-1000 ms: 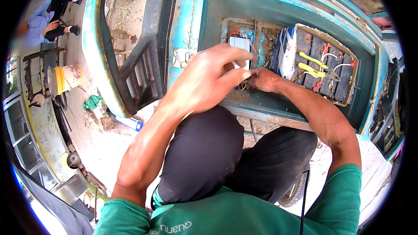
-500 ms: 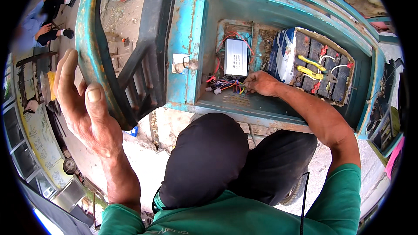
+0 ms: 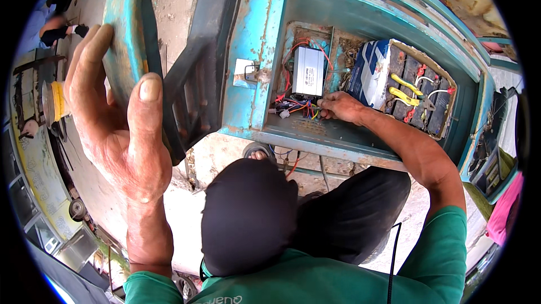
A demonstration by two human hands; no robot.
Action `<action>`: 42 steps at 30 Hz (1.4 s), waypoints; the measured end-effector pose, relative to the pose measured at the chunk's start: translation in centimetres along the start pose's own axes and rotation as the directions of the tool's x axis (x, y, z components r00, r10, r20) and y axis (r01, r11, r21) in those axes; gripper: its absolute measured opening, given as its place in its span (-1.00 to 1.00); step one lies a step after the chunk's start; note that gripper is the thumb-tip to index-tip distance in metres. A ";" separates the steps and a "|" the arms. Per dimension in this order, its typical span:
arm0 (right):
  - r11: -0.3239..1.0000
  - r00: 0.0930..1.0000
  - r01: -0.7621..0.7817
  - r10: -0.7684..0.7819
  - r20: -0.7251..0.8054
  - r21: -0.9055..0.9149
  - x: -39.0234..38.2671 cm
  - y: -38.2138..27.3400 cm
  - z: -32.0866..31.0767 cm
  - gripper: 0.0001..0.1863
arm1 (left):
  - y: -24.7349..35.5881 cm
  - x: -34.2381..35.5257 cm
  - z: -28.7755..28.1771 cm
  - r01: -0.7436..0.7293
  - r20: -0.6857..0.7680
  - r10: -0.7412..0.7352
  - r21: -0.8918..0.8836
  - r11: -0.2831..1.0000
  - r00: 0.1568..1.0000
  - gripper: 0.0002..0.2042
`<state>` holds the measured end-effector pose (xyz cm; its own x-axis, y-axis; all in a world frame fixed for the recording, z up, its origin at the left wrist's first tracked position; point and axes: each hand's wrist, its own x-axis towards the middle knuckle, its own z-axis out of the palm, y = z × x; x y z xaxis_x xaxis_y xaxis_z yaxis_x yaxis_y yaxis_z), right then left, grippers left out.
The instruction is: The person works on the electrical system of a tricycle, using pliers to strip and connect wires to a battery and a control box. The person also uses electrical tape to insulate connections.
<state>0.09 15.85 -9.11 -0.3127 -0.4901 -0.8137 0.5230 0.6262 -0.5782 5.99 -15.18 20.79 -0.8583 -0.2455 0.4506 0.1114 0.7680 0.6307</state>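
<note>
My left hand [image 3: 124, 129] is raised beside the teal rim of a tilted panel [image 3: 125, 28], thumb and fingers stretched out and apart along it; whether it bears on the rim is hard to tell. My right hand [image 3: 342, 107] reaches into a teal metal compartment [image 3: 349, 147], fingertips pinched together at the end of a bundle of coloured wires [image 3: 298, 105]. Just behind the wires lies a silver finned control box [image 3: 308, 72]. To the right, a torn blue and white carton [image 3: 369, 73] holds dark batteries, with yellow-handled pliers [image 3: 404, 98] on top.
Black slatted plastic [image 3: 197, 84] joins the tilted panel. A latch plate [image 3: 245, 73] sits on the compartment's left wall. My knees in dark trousers [image 3: 248, 214] are close in front. Another person [image 3: 53, 16] is at the far left.
The view has shifted slightly, and my left hand looks larger and nearer the panel's rim. My left knee has moved a little left, uncovering a foot. My right hand stays at the wires.
</note>
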 end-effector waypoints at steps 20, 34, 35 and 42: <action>0.997 0.997 -0.080 0.080 0.011 0.022 0.4 0.8 0.3 -0.65 | -0.3 -0.5 -0.9 0.026 -0.021 -0.022 0.218 0.975 1.000 -0.30; 0.998 0.999 0.008 -0.005 0.052 -0.057 0.1 0.9 -0.5 -0.57 | 1.7 0.4 -2.3 -0.147 0.103 0.123 0.269 0.952 0.987 -0.35; 0.997 0.998 -0.054 0.055 0.019 -0.055 -0.4 0.7 0.0 -0.63 | 2.4 0.2 -2.0 -0.038 0.115 0.021 0.151 0.988 0.993 -0.33; 0.985 0.994 -0.111 0.111 0.007 0.131 0.4 0.7 0.6 -0.75 | 1.4 -0.5 -2.8 -0.036 0.085 0.029 0.084 0.996 0.996 -0.32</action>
<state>0.84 15.71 -9.82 -0.2469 -0.4217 -0.8725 0.6537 0.5922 -0.4712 7.97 -15.64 23.26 -0.8941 -0.1721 0.4135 0.1000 0.8232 0.5588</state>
